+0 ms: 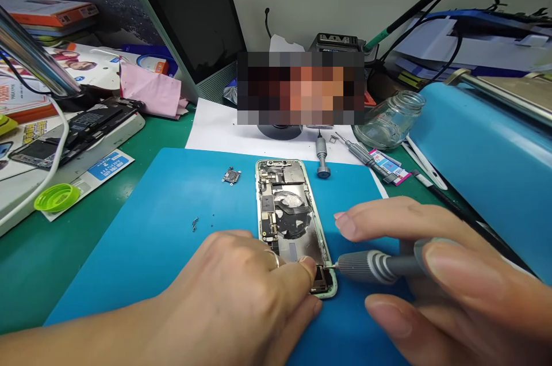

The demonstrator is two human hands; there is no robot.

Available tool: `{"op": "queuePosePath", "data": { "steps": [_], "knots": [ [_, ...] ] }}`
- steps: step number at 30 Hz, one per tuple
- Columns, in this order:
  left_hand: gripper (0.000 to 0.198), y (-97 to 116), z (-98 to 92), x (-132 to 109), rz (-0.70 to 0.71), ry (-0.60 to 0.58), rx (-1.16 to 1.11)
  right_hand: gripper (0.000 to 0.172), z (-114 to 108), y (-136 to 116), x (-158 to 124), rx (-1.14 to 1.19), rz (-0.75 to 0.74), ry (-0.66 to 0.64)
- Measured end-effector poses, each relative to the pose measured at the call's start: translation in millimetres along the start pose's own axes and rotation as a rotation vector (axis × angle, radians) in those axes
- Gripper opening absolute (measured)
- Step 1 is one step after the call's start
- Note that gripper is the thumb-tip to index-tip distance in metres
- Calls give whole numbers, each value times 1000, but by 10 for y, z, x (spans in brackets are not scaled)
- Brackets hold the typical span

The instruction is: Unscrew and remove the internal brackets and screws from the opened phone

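Observation:
An opened smartphone (311, 242) with a pale green frame lies on the blue mat (142, 228), its circuit board and bare metal inside showing. My left hand (241, 285), wearing a ring, grips the phone's lower end with closed fingers and hides the lower left part. From the right, my right hand (466, 279) holds a grey screwdriver (366, 267) nearly level, thumb at its end cap, index finger raised off the handle. The screwdriver's tip meets the phone's lower right edge beside my left fingertips. A small circuit board piece (232, 175) and several tiny metal parts (195, 224) lie left of the phone.
Beyond the phone rest a second screwdriver (321, 154), a third screwdriver (366, 157) and a glass jar (390, 121). A screen device (198, 26) stands behind. Another opened phone (86, 130) and a green cap (57, 198) are at left; a blue case (487, 164) borders the right.

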State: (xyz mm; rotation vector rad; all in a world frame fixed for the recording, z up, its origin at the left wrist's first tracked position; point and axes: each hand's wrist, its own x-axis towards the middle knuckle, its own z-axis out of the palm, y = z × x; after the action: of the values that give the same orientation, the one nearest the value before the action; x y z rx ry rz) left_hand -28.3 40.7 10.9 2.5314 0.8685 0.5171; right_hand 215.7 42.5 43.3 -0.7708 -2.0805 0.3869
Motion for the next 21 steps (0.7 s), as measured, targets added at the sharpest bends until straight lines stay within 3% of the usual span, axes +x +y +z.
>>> {"op": "queuePosePath", "data": {
  "steps": [5,9,16,21],
  "knots": [
    [31,-16,40,-30,3,-30,-21,63,31,43,-12,-137,-102,-65],
    [32,-5,21,-25,-11,-34,-6,77,31,58,-23,-69,-140,2],
    [32,-5,7,-18,16,-25,12,70,29,49,-68,-153,-102,-72],
    [31,9,-12,0,6,-21,23,73,-8,11,-82,-76,-38,-107]
  ]
}}
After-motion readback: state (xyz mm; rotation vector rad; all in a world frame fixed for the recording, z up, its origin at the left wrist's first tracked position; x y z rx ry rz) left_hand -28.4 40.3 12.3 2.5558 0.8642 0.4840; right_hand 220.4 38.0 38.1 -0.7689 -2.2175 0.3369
